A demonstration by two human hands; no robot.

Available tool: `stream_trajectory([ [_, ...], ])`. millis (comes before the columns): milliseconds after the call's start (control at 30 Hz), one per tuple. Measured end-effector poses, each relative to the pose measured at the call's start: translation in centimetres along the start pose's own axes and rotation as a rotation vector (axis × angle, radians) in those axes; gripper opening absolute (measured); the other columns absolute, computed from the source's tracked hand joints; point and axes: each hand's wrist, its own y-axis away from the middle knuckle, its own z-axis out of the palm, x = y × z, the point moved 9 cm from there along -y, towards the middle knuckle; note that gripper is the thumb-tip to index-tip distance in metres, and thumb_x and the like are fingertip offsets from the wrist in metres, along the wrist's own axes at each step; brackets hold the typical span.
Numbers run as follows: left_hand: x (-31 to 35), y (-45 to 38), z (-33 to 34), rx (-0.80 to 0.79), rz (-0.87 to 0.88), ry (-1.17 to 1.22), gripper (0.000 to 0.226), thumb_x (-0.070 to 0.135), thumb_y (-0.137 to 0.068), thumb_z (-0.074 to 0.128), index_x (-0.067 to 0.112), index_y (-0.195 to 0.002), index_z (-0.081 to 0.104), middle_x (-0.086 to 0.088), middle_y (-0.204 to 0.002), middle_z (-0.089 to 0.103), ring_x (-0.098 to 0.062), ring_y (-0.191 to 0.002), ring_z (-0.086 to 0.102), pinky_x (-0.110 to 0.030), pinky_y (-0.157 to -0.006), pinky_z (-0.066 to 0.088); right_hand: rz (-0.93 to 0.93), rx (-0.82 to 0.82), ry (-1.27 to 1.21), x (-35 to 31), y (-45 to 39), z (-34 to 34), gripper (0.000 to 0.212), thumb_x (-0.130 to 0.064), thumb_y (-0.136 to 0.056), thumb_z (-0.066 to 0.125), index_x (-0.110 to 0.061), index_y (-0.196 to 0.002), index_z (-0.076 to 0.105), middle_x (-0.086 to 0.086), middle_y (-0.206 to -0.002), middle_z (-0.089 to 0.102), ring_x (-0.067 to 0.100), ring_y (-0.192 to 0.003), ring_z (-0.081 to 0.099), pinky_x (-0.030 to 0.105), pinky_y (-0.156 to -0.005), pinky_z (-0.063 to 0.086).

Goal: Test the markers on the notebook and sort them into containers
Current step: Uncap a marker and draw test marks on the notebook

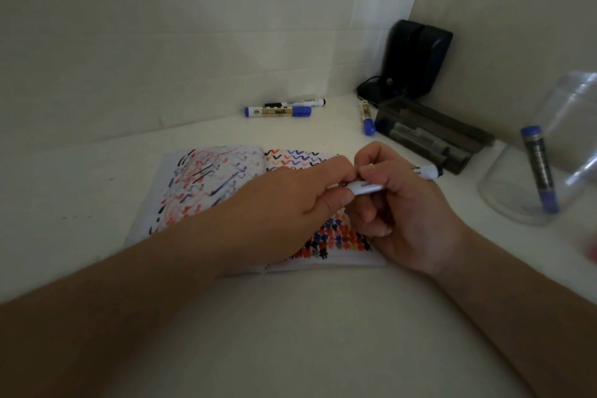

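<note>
Midway, by the look of it, both hands are working over the open white notebook crowded with red, blue and black test squiggles (213, 184). The right hand (407, 203) is curling its fingers round the slim white marker barrel (368, 187), and the left hand (290, 207) is pinching its near end, perhaps the cap. One blue-capped marker (541, 168) is standing in the clear plastic jar (517, 200); three more markers (277, 111) are lying unsorted at the back of the white table (290, 333)
</note>
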Motion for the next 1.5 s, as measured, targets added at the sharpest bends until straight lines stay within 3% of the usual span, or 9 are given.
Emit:
stream_trajectory([
  [133, -0.9, 0.0, -0.5, -0.023, -0.046, 0.089, 0.019, 0.054, -0.102, 0.038, 0.055, -0.12, 0.044, 0.006, -0.066, 0.059, -0.005, -0.047, 0.045, -0.024, -0.051, 0.042, -0.074, -0.016, 0.118, -1.2, 0.4, 0.3, 0.009, -0.007, -0.088, 0.05, -0.013, -0.084, 0.055, 0.014, -0.057, 0.046, 0.018, -0.043, 0.031, 0.026, -0.043, 0.021],
  [267, -1.5, 0.1, -1.0, -0.087, -0.085, 0.081, 0.043, 0.073, -0.089, 0.029, 0.055, -0.128, 0.031, 0.001, -0.08, 0.067, -0.01, -0.065, 0.058, -0.033, -0.065, 0.05, -0.091, 0.002, 0.087, -3.8, 0.6, -0.8, 0.007, -0.01, -0.077, 0.057, -0.013, -0.084, 0.059, 0.013, -0.059, 0.049, 0.019, -0.049, 0.035, 0.022, -0.042, 0.028],
  [400, -3.0, 0.2, -0.2, -0.184, -0.072, -0.025, 0.038, 0.057, -0.092, 0.062, 0.055, -0.122, 0.039, 0.011, -0.074, 0.053, -0.003, -0.062, 0.048, -0.031, -0.062, 0.044, 0.011, -0.145, 0.118, -5.0, 2.1, -0.4, 0.029, -0.021, -0.067, 0.085, -0.007, -0.083, 0.067, 0.014, -0.064, 0.058, 0.021, -0.054, 0.05, 0.023, -0.047, 0.044],
  [467, -3.3, 0.2, 0.6, -0.227, -0.031, -0.16, 0.04, 0.061, -0.087, 0.066, 0.055, -0.121, 0.045, 0.012, -0.079, 0.055, -0.002, -0.069, 0.051, -0.027, -0.064, 0.04, 0.086, -0.2, 0.231, -3.7, 2.9, 0.3, 0.033, -0.021, -0.064, 0.091, -0.005, -0.076, 0.064, 0.014, -0.062, 0.054, 0.017, -0.049, 0.047, 0.021, -0.045, 0.041],
  [667, -2.8, -0.3, 1.1, -0.244, 0.04, -0.217, 0.036, 0.069, -0.084, 0.059, 0.053, -0.115, 0.057, 0.013, -0.085, 0.062, -0.003, -0.079, 0.058, -0.035, -0.075, 0.052, 0.052, -0.028, 0.464, -0.7, 3.4, 0.6, 0.019, -0.001, -0.071, 0.07, -0.01, -0.064, 0.054, 0.006, -0.05, 0.048, 0.012, -0.04, 0.039, 0.018, -0.04, 0.034],
  [833, -2.7, -0.4, 1.2, -0.224, 0.075, -0.223, 0.037, 0.07, -0.082, 0.056, 0.054, -0.116, 0.058, 0.015, -0.084, 0.061, -0.002, -0.08, 0.057, -0.034, -0.077, 0.051, 0.035, 0.143, 0.63, -1.0, 3.5, -0.2, 0.028, 0.006, -0.084, 0.069, 0.003, -0.063, 0.05, 0.028, -0.058, 0.055, 0.02, -0.044, 0.052, 0.023, -0.039, 0.041],
  [900, -2.6, -0.4, 1.2, -0.222, 0.082, -0.228, 0.037, 0.069, -0.082, 0.055, 0.054, -0.116, 0.058, 0.016, -0.086, 0.061, -0.002, -0.081, 0.057, -0.033, -0.079, 0.051, 0.059, 0.19, 0.638, -0.8, 3.6, -0.5, 0.03, 0.005, -0.084, 0.068, 0.002, -0.062, 0.047, 0.026, -0.057, 0.058, 0.022, -0.043, 0.054, 0.024, -0.038, 0.043],
  [1167, -2.6, -0.5, 1.4, -0.234, 0.082, -0.213, 0.043, 0.077, -0.078, 0.047, 0.058, -0.116, 0.056, 0.017, -0.084, 0.059, -0.002, -0.082, 0.057, -0.035, -0.081, 0.05, 0.067, 0.191, 0.656, -0.7, 3.6, 0.1, 0.035, 0.006, -0.085, 0.07, -0.01, -0.057, 0.056, 0.023, -0.056, 0.062, 0.022, -0.042, 0.056, 0.024, -0.039, 0.045],
  [1500, -2.7, -0.4, 1.4, -0.236, 0.073, -0.215, 0.039, 0.075, -0.08, 0.05, 0.059, -0.115, 0.056, 0.017, -0.085, 0.059, -0.002, -0.083, 0.056, -0.035, -0.081, 0.05, 0.069, 0.188, 0.686, -0.8, 3.7, 0.1, 0.034, 0.008, -0.085, 0.068, -0.008, -0.058, 0.055, 0.02, -0.054, 0.06, 0.019, -0.04, 0.054, 0.023, -0.038, 0.043],
])
